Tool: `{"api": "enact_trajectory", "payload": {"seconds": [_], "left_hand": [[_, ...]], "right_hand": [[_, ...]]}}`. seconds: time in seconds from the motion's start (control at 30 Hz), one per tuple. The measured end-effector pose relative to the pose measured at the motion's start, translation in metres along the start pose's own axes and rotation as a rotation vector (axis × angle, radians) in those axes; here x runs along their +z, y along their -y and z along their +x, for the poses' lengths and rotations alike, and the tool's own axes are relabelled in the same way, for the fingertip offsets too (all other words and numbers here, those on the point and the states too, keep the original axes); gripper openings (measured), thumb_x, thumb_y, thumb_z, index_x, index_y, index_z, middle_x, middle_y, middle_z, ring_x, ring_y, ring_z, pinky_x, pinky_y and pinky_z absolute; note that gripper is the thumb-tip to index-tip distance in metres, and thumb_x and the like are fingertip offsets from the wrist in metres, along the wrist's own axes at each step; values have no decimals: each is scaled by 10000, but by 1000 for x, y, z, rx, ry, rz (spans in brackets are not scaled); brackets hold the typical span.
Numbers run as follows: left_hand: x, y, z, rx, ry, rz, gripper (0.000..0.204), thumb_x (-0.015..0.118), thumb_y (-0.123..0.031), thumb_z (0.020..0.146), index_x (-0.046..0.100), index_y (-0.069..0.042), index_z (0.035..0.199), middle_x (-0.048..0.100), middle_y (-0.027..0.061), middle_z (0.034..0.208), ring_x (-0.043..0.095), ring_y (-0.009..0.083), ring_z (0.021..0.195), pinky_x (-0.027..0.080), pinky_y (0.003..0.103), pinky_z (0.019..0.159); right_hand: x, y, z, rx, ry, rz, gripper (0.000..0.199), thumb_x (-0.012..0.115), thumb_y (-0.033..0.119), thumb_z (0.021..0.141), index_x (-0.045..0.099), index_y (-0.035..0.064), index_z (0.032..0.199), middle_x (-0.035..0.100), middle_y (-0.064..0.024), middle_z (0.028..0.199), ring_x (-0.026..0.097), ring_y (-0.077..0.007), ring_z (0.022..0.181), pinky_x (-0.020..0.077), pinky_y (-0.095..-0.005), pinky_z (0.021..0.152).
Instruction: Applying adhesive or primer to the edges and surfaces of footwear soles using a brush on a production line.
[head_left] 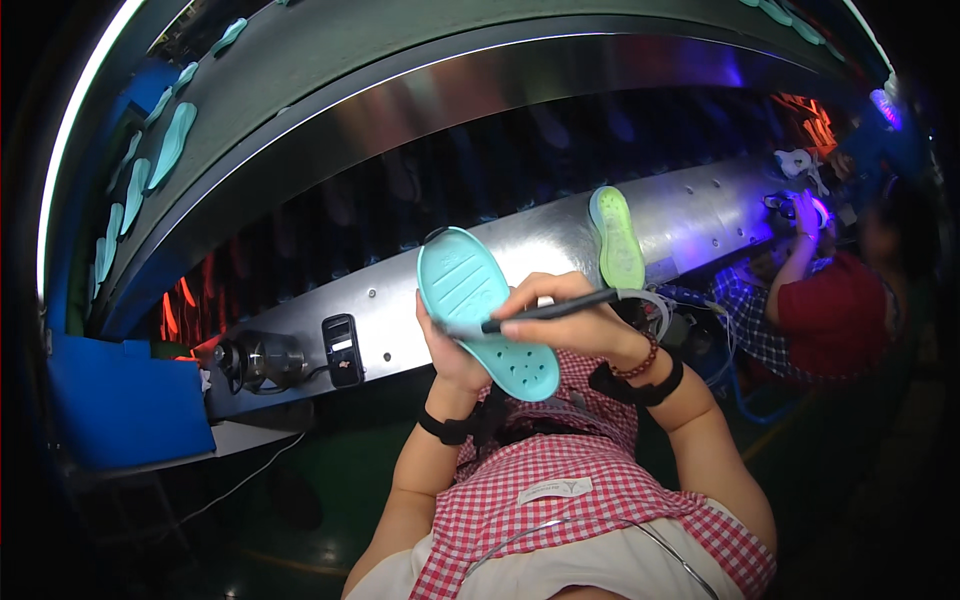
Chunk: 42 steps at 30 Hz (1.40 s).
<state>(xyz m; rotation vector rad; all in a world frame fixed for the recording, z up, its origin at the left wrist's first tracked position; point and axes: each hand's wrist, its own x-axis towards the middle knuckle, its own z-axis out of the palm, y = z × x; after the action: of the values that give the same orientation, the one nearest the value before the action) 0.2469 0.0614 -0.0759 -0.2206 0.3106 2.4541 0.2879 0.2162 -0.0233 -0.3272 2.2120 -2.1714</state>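
In front of my chest, a turquoise shoe sole (pixel 465 270) is held up at a slant, its wide inner face turned up, with grooves at the upper end and small holes at the lower end. My left hand (pixel 455 358) grips it from the left edge and underneath. Closed round a black-handled brush (pixel 556 306) is my right hand (pixel 580 328). The brush's pale tip lies against the middle of the sole and is blurred. A thin pale tube runs from the handle's rear to the right. Beyond my right hand, a yellow-green sole (pixel 620 245) lies on the metal bench.
The metal bench (pixel 400 310) carries a black phone-like object (pixel 343 350) and a metal pot-like device (pixel 275 360). Above it curves a conveyor belt (pixel 400 55) with several turquoise soles (pixel 173 145). A blue box (pixel 125 400) stands left. A co-worker in red (pixel 830 310) sits right.
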Motion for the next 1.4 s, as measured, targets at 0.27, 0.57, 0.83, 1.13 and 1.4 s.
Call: {"api": "enact_trajectory", "payload": {"seconds": [0.27,0.57,0.83,1.13,1.4], "left_hand": [[3,-12,0,174,-38,283,757,145,-656,827,485,-59,1146,594,188,933,589,310,815,501,425,705],[13,-27,0,510,146,290,844,84,-710,789,496,-51,1122,578,180,885,578,284,750,493,405,662],[26,-30,-6,630,-4,404,864,130,-731,774,482,-46,1165,562,182,895,563,279,718,479,406,670],[26,-43,4,521,76,350,861,159,-741,768,497,-39,1134,578,187,884,567,294,710,487,397,624],[2,-36,22,552,-27,315,796,194,-725,787,501,-80,1137,599,157,827,583,300,691,491,414,635]], "right_hand": [[-2,1,-7,33,-31,65,201,716,83,680,677,36,872,650,-109,839,603,-134,765,468,-252,708],[-2,-5,-20,-256,94,-144,196,698,12,686,661,22,878,639,-94,872,608,-170,790,486,-266,728],[-3,-6,-24,-89,10,-51,199,687,10,693,657,22,889,637,-102,879,601,-173,844,478,-285,763],[-3,-10,-19,48,-54,146,187,650,12,755,632,9,941,638,-83,885,603,-125,788,483,-230,702],[-4,-31,-21,54,-79,66,166,659,63,761,645,15,920,637,-68,871,586,-115,820,457,-227,748]]}}
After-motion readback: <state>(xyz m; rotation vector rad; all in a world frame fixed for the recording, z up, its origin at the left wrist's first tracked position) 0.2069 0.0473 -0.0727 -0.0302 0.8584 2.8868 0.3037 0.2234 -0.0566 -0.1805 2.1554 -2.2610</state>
